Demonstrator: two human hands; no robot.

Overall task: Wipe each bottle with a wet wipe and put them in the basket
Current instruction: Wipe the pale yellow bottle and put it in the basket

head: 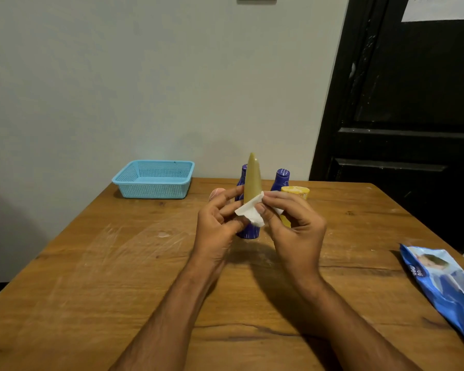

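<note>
Here, at ten o'clock on the desk (118, 263), the light blue basket (153, 179) stands with nothing visible inside. Both forearms reach forward at centre. The left hand (218, 223) curls its fingers round the olive bottle (253, 180), held upright above the desk; the right hand (292, 226) pinches the white wet wipe (249, 212) against its lower part. Two purple bottles (280, 180) and a yellow bottle (296, 192) stand behind at twelve o'clock; the blue wipes pack (445, 287) lies at four o'clock.

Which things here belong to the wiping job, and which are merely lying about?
Belonging to the job:
olive bottle, held by left hand
white wipe, pinched by right hand
two purple bottles
yellow bottle
blue basket
wipes packet

Lying about:
black door
paper on the door
</note>
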